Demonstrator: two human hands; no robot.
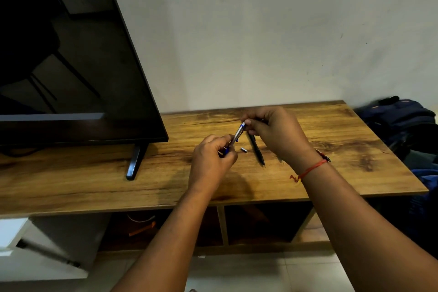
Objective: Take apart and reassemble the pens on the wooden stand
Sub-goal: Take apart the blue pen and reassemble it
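A: What sat where on the wooden stand [331, 144]?
B: The television [71, 54] stood on its left part. Right of that, a pen [237, 134] was held above the top, left hand [211, 161] at its lower end, right hand [277, 133] at its upper.
A: Anything lying loose?
B: A second pen [257, 153] lay just right, a small loose part [244, 149] between them. A bag [400, 121] sat beyond the right end.

Two bare forearms and one thread bracelet

The right hand [277, 133] has a thin red thread bracelet [310, 169] tied round its wrist, its loose knotted ends showing red and yellow on the near side. On the far side of the same wrist a small dark piece [324, 156] sticks out; what it is cannot be told. The left hand [211, 161] and both forearms are bare.
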